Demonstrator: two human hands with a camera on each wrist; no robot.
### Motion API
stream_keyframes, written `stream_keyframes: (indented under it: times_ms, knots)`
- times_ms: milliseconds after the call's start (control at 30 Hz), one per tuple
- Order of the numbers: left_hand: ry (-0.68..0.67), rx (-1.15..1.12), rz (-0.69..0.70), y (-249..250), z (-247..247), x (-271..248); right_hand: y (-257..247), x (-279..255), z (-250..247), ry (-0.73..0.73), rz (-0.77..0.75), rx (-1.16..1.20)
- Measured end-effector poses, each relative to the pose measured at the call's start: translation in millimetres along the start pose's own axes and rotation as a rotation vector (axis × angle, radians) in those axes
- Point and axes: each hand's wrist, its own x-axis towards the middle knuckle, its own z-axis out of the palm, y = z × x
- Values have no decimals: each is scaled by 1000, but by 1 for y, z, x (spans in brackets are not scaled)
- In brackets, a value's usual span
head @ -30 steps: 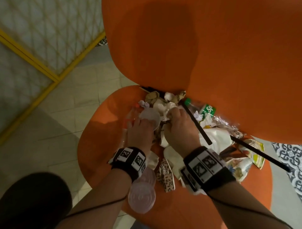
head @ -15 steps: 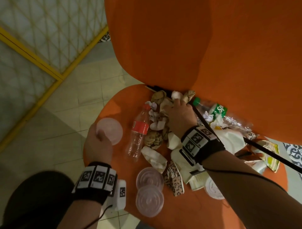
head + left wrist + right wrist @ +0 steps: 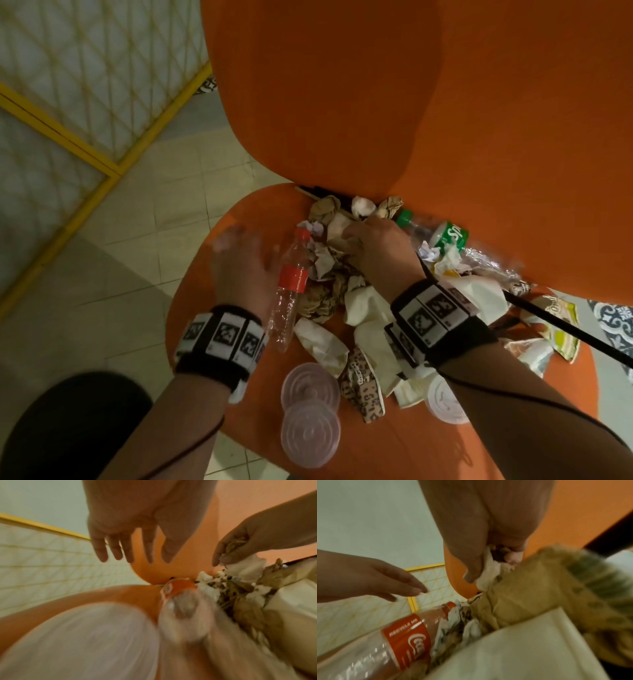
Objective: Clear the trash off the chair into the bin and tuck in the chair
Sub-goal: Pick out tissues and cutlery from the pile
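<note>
The orange chair [image 3: 212,308] carries a heap of trash along the back edge of its seat: crumpled paper [image 3: 325,263], a red-label bottle [image 3: 291,284] lying toward the left edge, and a green-label bottle [image 3: 442,236] against the backrest. Two clear lids [image 3: 310,411] lie at the front edge beside a leopard-print wrapper [image 3: 364,387], and a black stick [image 3: 565,329] crosses the right side. A yellow-framed screen [image 3: 85,102] stands on the tiled floor beyond the left edge.

The left hand [image 3: 239,270] hovers over the seat's left side just beside the red-label bottle, fingers [image 3: 102,547] spread and straight, its grip slack and holding nothing. Half a second ago it held a lid off the seat's left edge; that lid is gone from it. The right hand [image 3: 376,250] stays at the heap's back, fingers curled round crumpled paper.
</note>
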Motion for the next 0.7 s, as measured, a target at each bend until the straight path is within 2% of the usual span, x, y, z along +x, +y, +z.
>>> stream_keyframes:
  times_ms: [100, 167, 233, 300, 400, 500, 700]
  knots:
    - [-145, 31, 364, 34, 11, 27, -5, 2, -13, 201, 41, 73]
    - [-271, 103, 494, 53, 20, 47, -8, 9, -27, 181, 117, 6]
    - [-437, 248, 508, 67, 28, 64, -7, 20, -37, 12, 177, -166]
    - [-545, 403, 507, 74, 34, 75, -7, 33, -41, -169, 169, -303]
    - [-575, 448, 475, 76, 39, 80, -4, 49, -36, -364, 139, -405]
    - [-544, 334, 421, 71, 46, 80, -2, 57, -30, -389, 137, -451]
    - [-597, 107, 376, 50, 38, 83, 4, 57, -27, -314, 63, -445]
